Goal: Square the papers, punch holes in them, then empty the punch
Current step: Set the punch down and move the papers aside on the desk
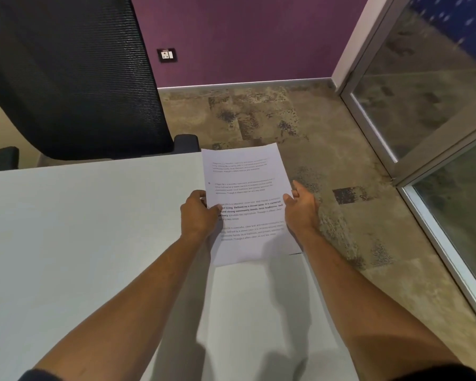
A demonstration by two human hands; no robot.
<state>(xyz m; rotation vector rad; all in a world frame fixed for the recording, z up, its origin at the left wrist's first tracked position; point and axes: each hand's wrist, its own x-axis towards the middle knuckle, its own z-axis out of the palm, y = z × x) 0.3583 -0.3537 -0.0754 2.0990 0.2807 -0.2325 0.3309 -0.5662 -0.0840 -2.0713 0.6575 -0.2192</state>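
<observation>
A thin stack of white papers with printed text stands tilted above the far right corner of the white table. My left hand grips its left edge, thumb over the front sheet. My right hand grips the right edge. The lower edge of the papers is near the tabletop, and I cannot tell whether it touches. A small dark hole or dot shows near the left margin. No hole punch is in view.
A black mesh office chair stands at the table's far side on the left. Past the table's right edge lies mottled brown carpet. A glass door with a metal frame is at the right, a purple wall behind.
</observation>
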